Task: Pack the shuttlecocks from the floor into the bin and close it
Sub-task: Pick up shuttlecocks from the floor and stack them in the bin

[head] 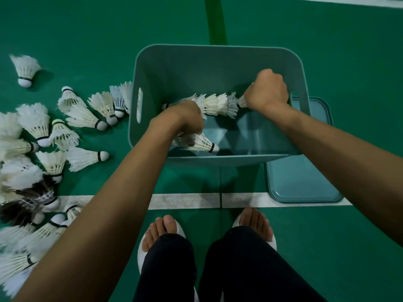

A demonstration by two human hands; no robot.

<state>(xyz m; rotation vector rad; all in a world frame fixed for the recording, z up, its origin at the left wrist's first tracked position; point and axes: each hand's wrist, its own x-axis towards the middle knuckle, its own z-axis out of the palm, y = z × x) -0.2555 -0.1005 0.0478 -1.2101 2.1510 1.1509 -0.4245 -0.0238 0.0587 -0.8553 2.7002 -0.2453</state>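
The rectangular teal plastic bin [196,68] looks smooth, its floor below the two grips glossy enough to mirror light. The row of white feather shuttlecocks [216,103] clasped between the left hand [187,118] and right hand [268,90] has matt, frayed vanes and smooth pale bases with black bands. Right of the right grip, the flat teal plastic lid [305,171] has a soft sheen. Left of the left grip, loose white feather shuttlecocks [80,115] lie on the matt green court floor [327,40], whose white line [185,201] is rough-grained.
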